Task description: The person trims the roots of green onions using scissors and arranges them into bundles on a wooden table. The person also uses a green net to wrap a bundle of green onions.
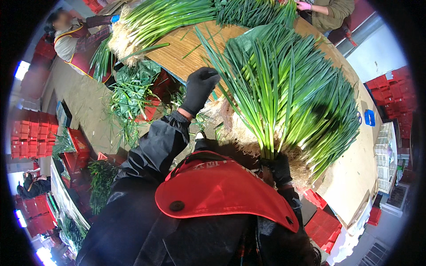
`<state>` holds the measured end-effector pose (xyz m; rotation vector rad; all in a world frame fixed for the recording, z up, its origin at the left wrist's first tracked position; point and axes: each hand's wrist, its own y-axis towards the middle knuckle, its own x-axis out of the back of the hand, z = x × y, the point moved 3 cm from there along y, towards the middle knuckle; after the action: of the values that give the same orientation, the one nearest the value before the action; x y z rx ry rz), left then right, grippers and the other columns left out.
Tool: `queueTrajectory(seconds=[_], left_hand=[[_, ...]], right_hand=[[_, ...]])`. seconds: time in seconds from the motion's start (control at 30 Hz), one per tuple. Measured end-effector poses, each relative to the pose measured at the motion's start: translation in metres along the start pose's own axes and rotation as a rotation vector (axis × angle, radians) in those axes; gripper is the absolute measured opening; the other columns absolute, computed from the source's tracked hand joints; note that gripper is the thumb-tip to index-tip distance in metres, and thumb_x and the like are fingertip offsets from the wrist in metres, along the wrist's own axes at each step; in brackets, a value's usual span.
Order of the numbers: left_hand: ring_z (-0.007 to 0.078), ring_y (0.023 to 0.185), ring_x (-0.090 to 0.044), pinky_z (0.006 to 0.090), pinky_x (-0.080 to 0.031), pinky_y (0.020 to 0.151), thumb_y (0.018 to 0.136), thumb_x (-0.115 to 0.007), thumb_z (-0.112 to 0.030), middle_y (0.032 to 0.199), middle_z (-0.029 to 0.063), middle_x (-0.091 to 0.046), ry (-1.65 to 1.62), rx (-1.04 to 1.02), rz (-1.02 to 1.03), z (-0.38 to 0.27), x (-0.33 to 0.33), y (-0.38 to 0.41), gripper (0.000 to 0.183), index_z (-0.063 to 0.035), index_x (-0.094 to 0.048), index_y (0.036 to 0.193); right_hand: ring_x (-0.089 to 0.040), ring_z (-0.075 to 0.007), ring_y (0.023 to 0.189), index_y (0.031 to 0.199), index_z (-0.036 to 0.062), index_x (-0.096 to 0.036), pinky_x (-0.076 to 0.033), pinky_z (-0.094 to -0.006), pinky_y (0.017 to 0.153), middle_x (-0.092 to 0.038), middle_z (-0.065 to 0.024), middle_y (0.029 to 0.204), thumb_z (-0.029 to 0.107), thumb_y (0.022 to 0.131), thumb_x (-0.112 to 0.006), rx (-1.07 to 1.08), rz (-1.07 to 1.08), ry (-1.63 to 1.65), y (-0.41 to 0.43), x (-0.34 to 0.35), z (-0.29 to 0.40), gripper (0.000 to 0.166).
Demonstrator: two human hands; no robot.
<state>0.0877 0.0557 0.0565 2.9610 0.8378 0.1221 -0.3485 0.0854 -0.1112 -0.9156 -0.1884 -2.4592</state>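
Note:
My right hand (280, 170), in a black glove, grips a bunch of long green allium stalks (271, 113) near the root end; their leaves fan up and away from me. Behind and to the right of that bunch, a large pile of the same stalks (309, 109) lies on the wooden table (352, 179), with pale stringy roots (244, 133) toward me. Raised at the pile's left edge is my left hand (201, 88), also black-gloved, its fingers curled together beside the leaf tips. Whether a thin leaf is between them cannot be made out.
Across the table, a person (80, 43) at left handles another stalk heap (166, 20); a pink-gloved hand (303, 6) is at the far right. Leaf scraps (128, 96) hang over a red crate (149, 108). A blue tray (369, 117) sits on the right.

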Motion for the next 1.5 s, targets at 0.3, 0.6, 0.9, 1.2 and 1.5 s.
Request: queueTrajectory(seconds=[0.3,0.6,0.9,1.2,1.5], left_hand=[[0.0354,0.090,-0.067,0.0483,-0.053,0.076,0.074,-0.073,-0.046,0.093,0.0147,-0.070,0.889,-0.213,0.502,0.006,-0.072,0.017,0.041,-0.0117,-0.075,0.098],[0.0235,0.066,-0.067,0.0394,-0.053,0.064,0.083,-0.072,-0.027,0.084,0.0094,-0.074,0.390,-0.054,0.347,0.013,-0.052,0.036,0.023,-0.0072,-0.078,0.095],[0.0098,0.057,-0.057,0.0262,-0.047,0.052,0.094,-0.060,-0.013,0.097,0.0049,-0.073,0.769,-0.676,0.010,-0.040,0.166,0.088,0.020,-0.0046,-0.075,0.104],[0.0377,0.083,-0.067,0.0462,-0.051,0.071,0.078,-0.078,-0.023,0.092,0.0231,-0.069,1.430,-0.070,-0.142,0.079,0.392,0.080,0.055,-0.0004,-0.059,0.124],[0.0288,0.095,-0.069,0.0389,-0.054,0.082,0.094,-0.066,-0.022,0.110,0.0155,-0.070,-0.015,0.143,0.924,0.032,0.103,-0.015,0.030,-0.0041,-0.065,0.118]], right_hand=[[-0.068,-0.0135,0.071,0.093,-0.0011,-0.075,-0.053,-0.0314,0.064,-0.075,-0.0082,0.082,0.008,0.072,-0.082,-0.113,-0.005,0.055,0.002,0.000,0.018,0.024],[-0.070,-0.0151,0.073,0.094,-0.0013,-0.075,-0.055,-0.0320,0.065,-0.075,-0.0082,0.082,0.006,0.072,-0.082,-0.246,0.088,0.130,0.018,0.020,0.090,0.024],[-0.070,-0.0152,0.074,0.096,-0.0010,-0.075,-0.055,-0.0315,0.065,-0.075,-0.0079,0.083,0.007,0.074,-0.081,-0.194,0.092,0.103,0.013,0.016,0.086,0.024],[-0.070,-0.0171,0.076,0.096,-0.0021,-0.074,-0.055,-0.0326,0.068,-0.074,-0.0092,0.085,0.008,0.076,-0.078,-0.404,0.099,0.664,0.015,0.015,0.082,0.023],[-0.071,-0.0192,0.083,0.102,-0.0042,-0.072,-0.055,-0.0329,0.075,-0.075,-0.0120,0.093,0.010,0.078,-0.076,-0.235,0.052,0.364,0.002,0.059,0.081,0.028]])
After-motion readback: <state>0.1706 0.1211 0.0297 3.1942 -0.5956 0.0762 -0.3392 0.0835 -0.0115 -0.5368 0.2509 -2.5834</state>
